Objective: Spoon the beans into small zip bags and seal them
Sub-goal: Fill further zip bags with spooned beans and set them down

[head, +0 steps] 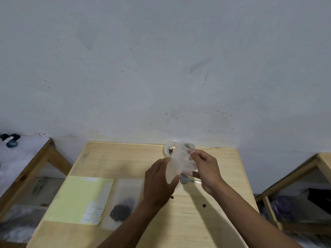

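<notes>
A small clear zip bag (179,161) is held up over the middle of the wooden table (111,158). My left hand (159,183) grips its lower left side, and my right hand (206,170) pinches its upper right edge. Behind the bag, a white bowl (167,149) with a few dark beans stands at the table's far edge. A metal spoon (185,179) lies on the table under the bag, partly hidden by my right hand. A filled zip bag of dark beans (123,203) lies flat to the left.
A pale yellow packet (78,199) lies at the table's front left. Two loose beans (203,205) sit on the wood near my wrists. Other wooden tables stand left (52,145) and right (320,158), and a grey wall rises just behind.
</notes>
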